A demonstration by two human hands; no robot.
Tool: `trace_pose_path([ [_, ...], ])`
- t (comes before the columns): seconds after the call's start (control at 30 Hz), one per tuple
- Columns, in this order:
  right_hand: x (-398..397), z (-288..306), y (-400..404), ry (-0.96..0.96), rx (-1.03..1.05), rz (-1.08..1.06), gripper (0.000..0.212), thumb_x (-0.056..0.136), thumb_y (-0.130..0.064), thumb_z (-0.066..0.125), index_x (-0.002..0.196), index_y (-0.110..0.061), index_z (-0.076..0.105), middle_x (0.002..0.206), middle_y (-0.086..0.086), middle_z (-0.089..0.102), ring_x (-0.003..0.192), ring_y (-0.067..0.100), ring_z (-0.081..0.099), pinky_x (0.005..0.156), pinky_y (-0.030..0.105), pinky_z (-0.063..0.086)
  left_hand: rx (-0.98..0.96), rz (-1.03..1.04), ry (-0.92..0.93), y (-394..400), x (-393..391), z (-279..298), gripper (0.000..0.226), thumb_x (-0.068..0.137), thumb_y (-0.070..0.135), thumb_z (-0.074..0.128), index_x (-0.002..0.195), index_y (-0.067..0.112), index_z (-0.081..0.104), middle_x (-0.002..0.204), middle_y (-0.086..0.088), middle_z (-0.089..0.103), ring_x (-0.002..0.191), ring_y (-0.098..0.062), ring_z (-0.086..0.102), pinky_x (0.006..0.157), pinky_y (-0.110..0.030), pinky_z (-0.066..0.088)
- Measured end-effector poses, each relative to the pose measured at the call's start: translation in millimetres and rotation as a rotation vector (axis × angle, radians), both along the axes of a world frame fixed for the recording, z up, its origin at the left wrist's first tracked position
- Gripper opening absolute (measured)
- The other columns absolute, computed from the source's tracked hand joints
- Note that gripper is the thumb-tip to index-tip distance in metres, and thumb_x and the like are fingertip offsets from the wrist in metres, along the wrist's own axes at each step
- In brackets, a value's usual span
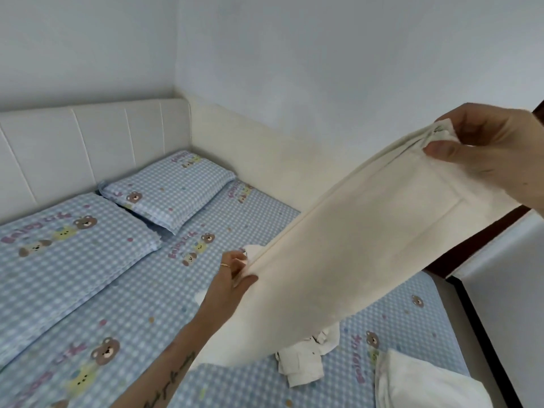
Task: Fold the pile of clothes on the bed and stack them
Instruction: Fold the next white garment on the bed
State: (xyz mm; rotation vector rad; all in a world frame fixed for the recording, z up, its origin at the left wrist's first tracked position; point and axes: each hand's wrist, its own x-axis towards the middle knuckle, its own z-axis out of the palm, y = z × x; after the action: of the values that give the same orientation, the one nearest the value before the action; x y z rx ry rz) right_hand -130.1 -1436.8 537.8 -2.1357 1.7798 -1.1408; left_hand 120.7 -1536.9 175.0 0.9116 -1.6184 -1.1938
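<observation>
a cream garment (pixel 353 245) is held stretched in the air above the bed (pixel 132 304), between the two hands. its far corner is pinched by the right hand (pixel 494 154), thumb on top, near the frame's right edge, where the wrist is cut off. its lower end is gripped by the left hand (pixel 232 278), over bare checked sheet. a crumpled white piece (pixel 303 363) is partly hidden beneath the hanging cloth. a folded white item (pixel 418 384) is cut off at the bottom edge. two pillows (pixel 164 189) are set against the padded headboard (pixel 88 142), well apart from the cloth.
</observation>
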Motion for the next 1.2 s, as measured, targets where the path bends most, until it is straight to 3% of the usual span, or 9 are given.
trace_pose_path([
  [0.13, -15.4, -29.5, -4.0, 0.000, 0.110, -0.033, 0.033, 0.067, -0.042, 0.079, 0.089, -0.019, 0.068, 0.091, 0.005, 0.073, 0.084, 0.017, 0.067, 0.082, 0.032, 0.052, -0.178, 0.039, -0.320, -20.9, 24.3, -12.8, 0.030, 0.087, 0.010, 0.064, 0.072, 0.030, 0.046, 0.077, 0.009, 0.044, 0.067, -0.006, 0.047, 0.069, -0.025, 0.033],
  [0.27, -25.6, -87.7, 1.3, -0.005, 0.260, -0.036, 0.013, 0.073, -0.017, 0.074, 0.085, -0.022, 0.069, 0.089, 0.005, 0.072, 0.084, 0.013, 0.069, 0.080, 0.015, 0.052, -0.301, 0.269, -0.479, -51.5, 66.6, -21.9, 0.008, 0.088, -0.001, 0.057, 0.085, 0.007, 0.054, 0.091, 0.000, 0.043, 0.074, -0.017, 0.048, 0.069, -0.023, 0.033],
  [0.57, -49.1, -285.5, 19.2, 0.142, 0.427, -0.177, 0.039, 0.075, 0.001, 0.074, 0.085, -0.037, 0.068, 0.091, -0.012, 0.064, 0.092, -0.001, 0.056, 0.080, 0.016, 0.041, -0.578, 0.213, -0.909, -37.3, 108.2, -83.8, 0.007, 0.064, -0.006, 0.060, 0.071, -0.003, 0.058, 0.067, -0.017, 0.051, 0.051, -0.031, 0.052, 0.044, -0.035, 0.045],
  [0.67, -58.4, -356.2, 33.4, 0.286, 0.421, -0.128, 0.043, 0.064, 0.015, 0.075, 0.084, -0.023, 0.071, 0.091, -0.014, 0.068, 0.090, 0.004, 0.055, 0.081, 0.028, 0.046, -0.494, 0.064, -1.038, -4.8, 98.2, -144.0, 0.037, 0.048, -0.010, 0.079, 0.079, -0.001, 0.060, 0.069, -0.015, 0.054, 0.050, -0.031, 0.055, 0.043, -0.029, 0.043],
  [0.73, -67.2, -407.6, 52.8, 0.382, 0.429, -0.097, 0.042, 0.058, 0.016, 0.077, 0.080, -0.019, 0.070, 0.088, -0.015, 0.069, 0.083, 0.013, 0.059, 0.077, 0.038, 0.047, -0.426, -0.038, -1.074, 23.6, 87.2, -193.9, 0.043, 0.052, -0.003, 0.071, 0.091, 0.006, 0.053, 0.074, -0.011, 0.050, 0.047, -0.028, 0.054, 0.039, -0.026, 0.041],
  [0.8, -79.5, -466.8, 82.7, 0.478, 0.469, -0.054, 0.039, 0.055, 0.009, 0.083, 0.076, -0.020, 0.069, 0.084, -0.017, 0.069, 0.079, 0.014, 0.060, 0.075, 0.033, 0.043, -0.372, -0.185, -1.116, 57.9, 72.3, -254.6, 0.056, 0.050, 0.003, 0.067, 0.102, 0.011, 0.048, 0.076, -0.009, 0.044, 0.043, -0.024, 0.054, 0.034, -0.024, 0.039],
  [0.93, -100.1, -581.7, 154.6, 0.611, 0.644, 0.063, 0.048, 0.037, -0.015, 0.093, 0.070, -0.030, 0.062, 0.073, -0.020, 0.063, 0.078, 0.005, 0.041, 0.068, 0.023, 0.035, -0.218, -0.347, -1.309, 122.0, 41.0, -362.5, 0.043, 0.071, 0.022, 0.035, 0.112, 0.033, 0.041, 0.088, 0.001, 0.033, 0.044, -0.010, 0.060, 0.033, -0.019, 0.044],
  [1.03, -113.7, -652.0, 209.1, 0.657, 0.719, 0.074, 0.064, 0.024, -0.011, 0.089, 0.075, -0.031, 0.056, 0.073, -0.017, 0.065, 0.076, 0.009, 0.042, 0.067, 0.027, 0.028, -0.183, -0.481, -1.384, 159.5, 26.1, -417.0, 0.060, 0.060, 0.005, 0.029, 0.116, 0.020, 0.045, 0.081, -0.009, 0.033, 0.039, -0.023, 0.055, 0.028, -0.023, 0.041],
  [1.2, -133.4, -705.3, 299.3, 0.684, 0.662, -0.028, 0.038, 0.056, -0.005, 0.048, 0.087, -0.027, 0.049, 0.087, -0.012, 0.070, 0.081, 0.016, 0.044, 0.074, 0.032, 0.030, -0.227, -0.475, -1.372, 193.2, 12.3, -439.7, 0.069, 0.062, 0.006, 0.030, 0.127, 0.009, 0.050, 0.075, -0.008, 0.045, 0.053, -0.028, 0.051, 0.037, -0.027, 0.043],
])
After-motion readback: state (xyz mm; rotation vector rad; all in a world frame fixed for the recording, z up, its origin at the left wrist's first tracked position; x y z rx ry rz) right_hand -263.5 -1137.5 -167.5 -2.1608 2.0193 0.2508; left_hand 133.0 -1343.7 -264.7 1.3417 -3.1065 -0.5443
